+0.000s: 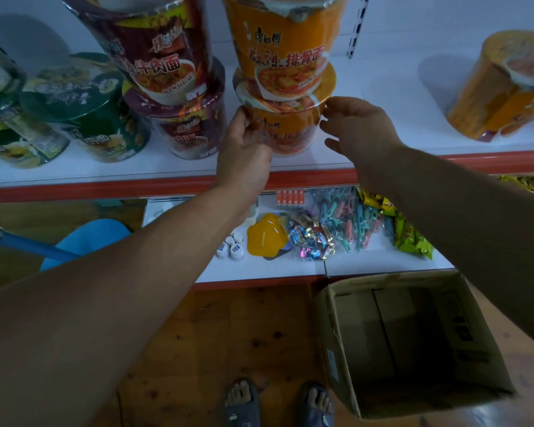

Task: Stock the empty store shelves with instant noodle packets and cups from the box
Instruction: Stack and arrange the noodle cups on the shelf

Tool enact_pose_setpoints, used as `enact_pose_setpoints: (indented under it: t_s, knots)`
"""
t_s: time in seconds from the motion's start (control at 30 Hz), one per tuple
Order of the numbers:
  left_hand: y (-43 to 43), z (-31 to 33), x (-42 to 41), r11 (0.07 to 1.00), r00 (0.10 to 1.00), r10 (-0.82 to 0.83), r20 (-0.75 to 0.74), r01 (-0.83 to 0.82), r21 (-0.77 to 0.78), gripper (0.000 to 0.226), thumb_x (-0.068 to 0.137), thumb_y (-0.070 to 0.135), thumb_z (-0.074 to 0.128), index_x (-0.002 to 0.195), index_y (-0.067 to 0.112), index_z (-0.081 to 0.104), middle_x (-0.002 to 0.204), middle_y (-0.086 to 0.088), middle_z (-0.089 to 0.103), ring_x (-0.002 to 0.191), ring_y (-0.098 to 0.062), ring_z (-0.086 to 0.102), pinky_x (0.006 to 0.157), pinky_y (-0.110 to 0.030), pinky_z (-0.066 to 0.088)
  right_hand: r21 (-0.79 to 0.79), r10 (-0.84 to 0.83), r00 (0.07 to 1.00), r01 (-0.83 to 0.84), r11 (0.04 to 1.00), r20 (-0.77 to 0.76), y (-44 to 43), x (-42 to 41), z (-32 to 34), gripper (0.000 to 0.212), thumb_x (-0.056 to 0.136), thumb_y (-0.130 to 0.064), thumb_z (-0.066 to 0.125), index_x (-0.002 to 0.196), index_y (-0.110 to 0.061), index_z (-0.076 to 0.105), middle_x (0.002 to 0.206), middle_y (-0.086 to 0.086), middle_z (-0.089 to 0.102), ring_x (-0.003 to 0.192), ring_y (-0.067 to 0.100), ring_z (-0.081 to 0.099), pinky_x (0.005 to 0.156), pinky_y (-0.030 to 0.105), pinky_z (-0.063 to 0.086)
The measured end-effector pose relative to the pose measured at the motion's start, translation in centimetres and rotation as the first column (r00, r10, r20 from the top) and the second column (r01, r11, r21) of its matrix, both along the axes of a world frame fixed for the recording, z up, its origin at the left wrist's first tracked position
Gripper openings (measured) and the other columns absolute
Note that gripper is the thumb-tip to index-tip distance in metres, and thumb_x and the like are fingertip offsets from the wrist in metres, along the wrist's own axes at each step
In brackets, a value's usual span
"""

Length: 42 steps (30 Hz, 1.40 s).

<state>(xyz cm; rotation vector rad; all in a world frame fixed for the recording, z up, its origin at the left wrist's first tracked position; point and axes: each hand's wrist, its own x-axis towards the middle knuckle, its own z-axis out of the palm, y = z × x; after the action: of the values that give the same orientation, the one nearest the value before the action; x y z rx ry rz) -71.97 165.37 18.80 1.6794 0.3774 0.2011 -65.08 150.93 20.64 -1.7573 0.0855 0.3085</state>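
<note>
So we've got both arms reaching up to the white shelf point(383, 97) with the red front edge, and both hands are at the lower orange cup point(285, 131), the bottom one of a two-high stack. Our left hand point(244, 146) is curled against its left side, fingers touching the wrapper, while our right hand point(356, 127) sits loosely open just off the right side, fingertips near the rim but we honestly can't tell if they're touching. The upper orange cup point(285, 47) sits on the lower one's lid. Right beside that, to the left, there's a stack of purple cups point(167, 72), and further left a bunch of green cups point(84, 118), some tipped over. Far right on the same shelf an orange multi-cup pack point(503, 87) leans on its side, well apart from our hands. Below, the lower shelf point(383, 263) has small white bottles point(232, 246), a yellow star-shaped thing point(267, 237), a bag of wrapped candy point(312, 238), clothes pegs point(352, 223) and green-yellow snack bags point(410, 238). Down on the wooden floor, the cardboard box point(413, 343) stands open near our right foot, looking empty inside.
</note>
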Motion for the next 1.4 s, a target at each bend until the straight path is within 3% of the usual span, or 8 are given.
enact_pose_setpoints:
  t_s: [0.2,0.33,0.47,0.67,0.83,1.0,1.2,1.4]
  knots:
    - [-0.4,0.5,-0.5,0.999,1.000,0.016,-0.012,-0.015,0.029,0.064,0.078,-0.009,0.044,0.135,0.019,0.054,0.081,0.044,0.060,0.072,0.030,0.050,0.084,-0.023,0.042,-0.002,-0.031,0.999,0.031,1.000,0.017,-0.1,0.4,0.7,0.030,0.089,-0.008,0.063,0.118,-0.013,0.066,0.094,0.000,0.066,0.095,0.019,0.064,0.095,0.039,0.055]
    - [-0.6,1.0,-0.5,1.000,1.000,0.014,-0.003,-0.014,0.015,0.067,0.074,-0.004,0.043,0.133,0.024,0.055,0.083,0.041,0.063,0.074,0.027,0.052,0.084,-0.022,0.043,0.003,0.007,1.000,-0.008,1.000,0.013,0.1,-0.1,1.1,0.019,0.091,-0.006,0.061,0.096,-0.023,0.068,0.089,-0.006,0.064,0.103,0.023,0.064,0.097,0.043,0.053]
    - [-0.9,1.2,-0.5,1.000,1.000,0.015,-0.002,-0.015,0.003,0.070,0.075,-0.009,0.042,0.138,0.021,0.051,0.085,0.039,0.064,0.072,0.025,0.052,0.077,-0.019,0.042,0.016,0.005,1.000,-0.006,1.000,0.011,0.2,-0.6,1.1,0.034,0.092,-0.005,0.058,0.072,-0.032,0.061,0.082,-0.008,0.062,0.111,0.028,0.062,0.099,0.048,0.050]
    - [-0.8,1.6,-0.8,1.000,1.000,0.009,-0.019,-0.009,0.003,0.059,0.070,0.004,0.048,0.124,0.026,0.056,0.096,0.033,0.063,0.086,0.024,0.054,0.090,-0.025,0.044,0.016,-0.006,1.000,0.006,1.000,0.020,0.5,-0.3,0.7,0.022,0.094,-0.009,0.059,0.086,-0.030,0.060,0.089,-0.012,0.062,0.107,0.022,0.062,0.100,0.042,0.051]
    - [-2.6,2.5,-2.2,0.973,0.966,0.230,-0.120,-0.228,0.033,0.029,0.090,0.007,0.052,0.115,0.017,0.063,0.107,0.009,0.063,0.100,-0.013,0.056,0.065,-0.017,0.037,-0.054,-0.047,0.999,0.048,0.997,0.027,0.1,-0.1,0.0,0.034,0.090,-0.012,0.063,0.124,-0.016,0.063,0.115,0.001,0.065,0.109,0.022,0.062,0.099,0.039,0.051]
    - [-4.1,3.0,-2.4,0.999,0.971,0.033,-0.236,-0.037,-0.013,0.031,0.094,0.022,0.058,0.124,0.021,0.063,0.105,0.006,0.064,0.083,-0.007,0.056,0.056,-0.018,0.040,-0.129,-0.173,0.985,0.174,0.976,0.023,-1.7,0.2,1.1,0.030,0.083,-0.018,0.068,0.114,-0.016,0.068,0.114,0.010,0.069,0.101,0.027,0.066,0.091,0.041,0.056]
    - [-7.4,3.8,-1.7,0.981,0.915,-0.188,-0.357,0.195,-0.018,0.014,0.088,0.025,0.063,0.086,0.012,0.065,0.079,-0.010,0.060,0.075,-0.022,0.057,0.071,-0.033,0.042,-0.237,-0.254,0.965,0.263,0.935,0.070,-6.4,0.2,3.2,0.019,0.065,-0.026,0.063,0.084,-0.025,0.062,0.097,0.006,0.066,0.104,0.034,0.066,0.092,0.049,0.055]
    - [-12.1,5.5,-0.1,0.941,0.880,-0.295,-0.372,0.336,0.050,0.019,0.088,0.021,0.065,0.099,0.007,0.070,0.085,-0.006,0.060,0.077,-0.022,0.054,0.069,-0.028,0.039,-0.396,-0.297,0.949,0.312,0.864,0.101,-13.6,-0.3,5.8,0.011,0.082,-0.014,0.062,0.085,-0.025,0.063,0.096,0.009,0.065,0.092,0.028,0.063,0.092,0.048,0.054]
